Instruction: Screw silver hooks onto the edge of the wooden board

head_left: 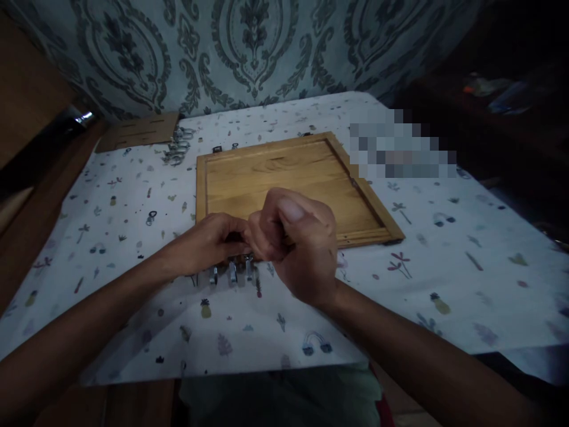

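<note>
My left hand [217,237] is closed in a pinch near the front edge of the wooden panel [267,172]. Against its fingertips is my right hand [300,243], curled into a fist with the thumb on top. Whatever the fingers grip is hidden between the two hands. Just below them, a few small shiny metal clasps [233,271] show in a row; I cannot tell whether they hang from something held or rest on the cloth. The panel lies flat, with a raised frame around its light brown middle, and my hands cover part of its near edge.
A patterned white cloth [133,284] covers the table. At the back left lies a slotted cardboard piece [137,131], with several metal clasps [178,147] at its right end. A blurred-out object [398,148] sits back right. Patterned wallpaper [253,53] rises behind.
</note>
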